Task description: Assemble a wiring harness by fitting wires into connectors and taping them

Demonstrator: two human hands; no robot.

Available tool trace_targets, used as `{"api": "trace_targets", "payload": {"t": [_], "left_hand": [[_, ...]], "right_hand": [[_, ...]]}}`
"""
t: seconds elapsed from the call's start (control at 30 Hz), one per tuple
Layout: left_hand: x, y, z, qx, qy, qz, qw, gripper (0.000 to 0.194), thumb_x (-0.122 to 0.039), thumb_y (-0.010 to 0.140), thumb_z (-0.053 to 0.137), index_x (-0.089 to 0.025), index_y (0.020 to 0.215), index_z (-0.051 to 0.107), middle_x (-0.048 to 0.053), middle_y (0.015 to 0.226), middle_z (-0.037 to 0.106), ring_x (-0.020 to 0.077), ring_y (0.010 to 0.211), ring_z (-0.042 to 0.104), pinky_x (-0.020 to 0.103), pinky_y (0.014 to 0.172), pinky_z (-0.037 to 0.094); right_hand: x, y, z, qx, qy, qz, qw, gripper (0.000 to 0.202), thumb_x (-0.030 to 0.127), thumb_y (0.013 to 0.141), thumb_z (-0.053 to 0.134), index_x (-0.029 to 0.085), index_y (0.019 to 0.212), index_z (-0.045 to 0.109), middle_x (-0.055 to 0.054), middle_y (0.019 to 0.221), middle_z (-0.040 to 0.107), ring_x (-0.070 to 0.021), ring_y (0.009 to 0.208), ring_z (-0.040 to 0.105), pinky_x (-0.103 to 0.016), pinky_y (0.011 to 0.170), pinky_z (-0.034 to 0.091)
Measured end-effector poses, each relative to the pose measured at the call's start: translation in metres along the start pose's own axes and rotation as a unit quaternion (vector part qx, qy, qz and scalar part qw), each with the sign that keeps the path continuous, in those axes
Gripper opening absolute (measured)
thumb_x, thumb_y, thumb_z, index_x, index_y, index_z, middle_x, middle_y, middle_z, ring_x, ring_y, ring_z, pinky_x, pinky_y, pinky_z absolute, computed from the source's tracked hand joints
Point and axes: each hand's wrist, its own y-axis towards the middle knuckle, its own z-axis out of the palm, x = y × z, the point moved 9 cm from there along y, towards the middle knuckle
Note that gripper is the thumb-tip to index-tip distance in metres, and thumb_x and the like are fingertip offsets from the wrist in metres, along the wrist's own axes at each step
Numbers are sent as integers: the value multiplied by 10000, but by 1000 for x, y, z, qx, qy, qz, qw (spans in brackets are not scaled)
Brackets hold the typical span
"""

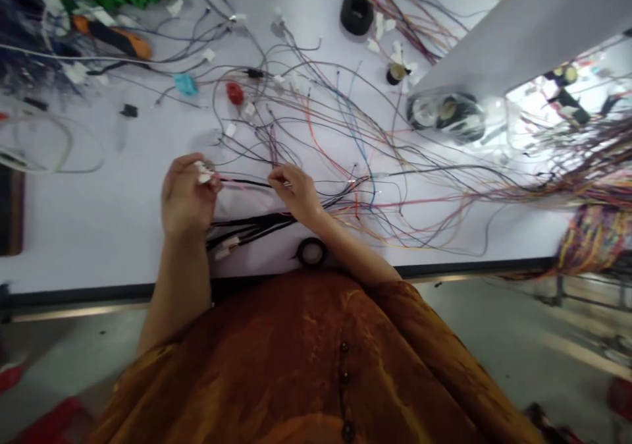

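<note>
Two hands pinch at centre-left: left hand (190, 197) a white connector (203, 172), right hand (297, 192) a black wire (247, 182); likely straightening, next needing steady tension.

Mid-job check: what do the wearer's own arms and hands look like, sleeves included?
The left hand and right hand are ungloved, with bare wrists and forearms. The loose rust-brown fabric sleeves have yellowish streaks and match the garment's body, which has small, round, dark buttons down the front. Blur hides finer detail, such as any rings.
</note>
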Motion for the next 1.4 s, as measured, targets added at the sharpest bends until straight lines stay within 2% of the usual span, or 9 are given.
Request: {"api": "trace_targets", "payload": {"t": [0.23,0.33,0.47,0.63,0.7,0.77,0.87,1.07,1.4], "left_hand": [[-25,-1,-51,-164,209,58,962,203,-309,642,752,-262,718,570,-63,679,571,121,581,472,309,564,417],[-35,4,-53,-156,431,123,880,223,-349,668,732,-278,717,526,-28,735,566,229,781,561,548,881,520],[-40,3,-45,-130,594,140,781,246,-414,744,669,-283,925,565,48,1140,670,418,1211,515,742,1102,323],[-77,-56,36,-28,525,288,800,326,-408,936,561,-278,1232,608,22,1321,650,286,1216,575,526,1086,455],[-55,-82,96,146,456,230,847,258,-373,963,523,-274,1145,677,-7,1128,735,208,1004,669,410,959,538],[-24,-116,159,321,416,195,828,206,-342,917,565,-229,985,723,9,1033,768,193,962,694,339,903,548],[16,-137,214,403,426,197,786,235,-282,910,534,-173,991,727,76,1067,772,215,1025,698,340,959,520],[67,-120,242,413,477,166,758,292,-163,873,494,-154,1037,735,100,1060,770,226,991,693,352,933,513],[106,-96,244,371,313,-17,874,199,-264,788,620,-123,847,746,42,729,720,144,659,632,234,606,473]], "right_hand": [[12,-67,-78,-11,-199,15,980,192,319,988,516,216,1069,656,-112,1110,689,-243,1081,589,-435,1015,457],[11,-97,-118,-59,-233,26,970,180,295,975,532,212,1048,674,-125,1102,701,-261,1092,606,-449,1012,464],[-1,-122,-157,-109,-244,63,962,176,282,961,551,196,992,701,-116,1037,706,-241,1024,638,-412,948,502],[-22,-129,-164,-64,-259,166,949,175,229,928,602,171,954,765,-109,1042,701,-213,982,661,-360,936,519],[-26,-126,-162,-45,-268,202,941,176,219,918,624,152,949,784,-113,1030,701,-207,934,662,-353,922,521],[-30,-120,-160,-31,-281,231,931,175,217,910,638,140,945,792,-110,1009,702,-199,878,653,-351,896,521],[-34,-110,-160,-22,-309,248,918,137,206,882,657,146,876,780,-93,941,698,-201,854,631,-358,873,508],[-46,-104,-167,-37,-118,283,951,64,173,819,641,160,769,678,9,622,601,-130,621,569,-271,650,501],[-55,-108,-169,-52,130,349,927,42,197,788,680,165,801,657,34,609,655,-90,495,607,-218,535,528]]}}
